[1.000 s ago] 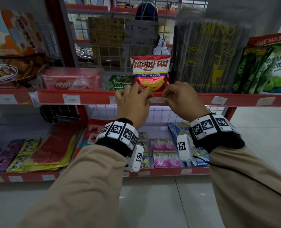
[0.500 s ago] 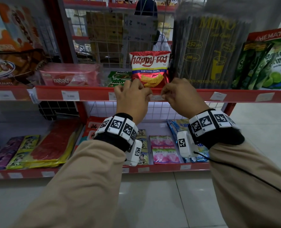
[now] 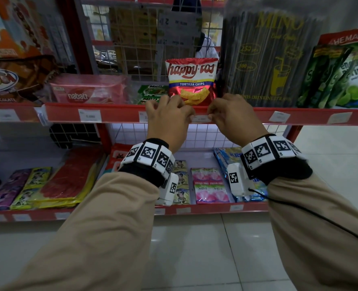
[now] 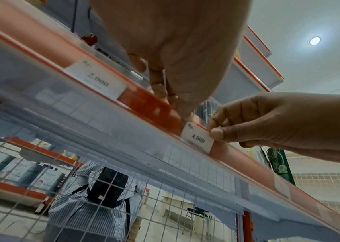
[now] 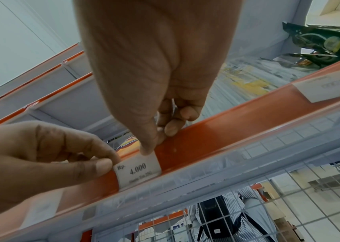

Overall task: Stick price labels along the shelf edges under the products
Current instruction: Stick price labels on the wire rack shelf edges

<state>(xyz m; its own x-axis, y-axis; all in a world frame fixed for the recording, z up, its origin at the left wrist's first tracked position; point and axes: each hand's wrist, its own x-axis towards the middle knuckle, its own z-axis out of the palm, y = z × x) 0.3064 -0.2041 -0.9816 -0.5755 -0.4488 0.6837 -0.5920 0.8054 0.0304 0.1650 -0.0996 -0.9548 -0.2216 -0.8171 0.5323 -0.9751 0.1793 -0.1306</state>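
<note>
Pale tiled floor (image 3: 194,248), white wire-grid backing (image 3: 205,135), round ceiling light (image 4: 314,40).

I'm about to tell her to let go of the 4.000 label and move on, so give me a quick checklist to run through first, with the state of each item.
1. Label under its product: the 4.000 label sits on the red shelf edge directly below the tortilla chips bag. Ok.
2. Both ends held: left hand at its left end, right hand at its right end. Ok.
3. Price readable, upright: ok.
4. Level with the strip: roughly parallel in the wrist views. Ok.
5. Fully stuck down or seated: cannot tell.
6. Clear of the neighbouring 2.000 label: ok.
</note>
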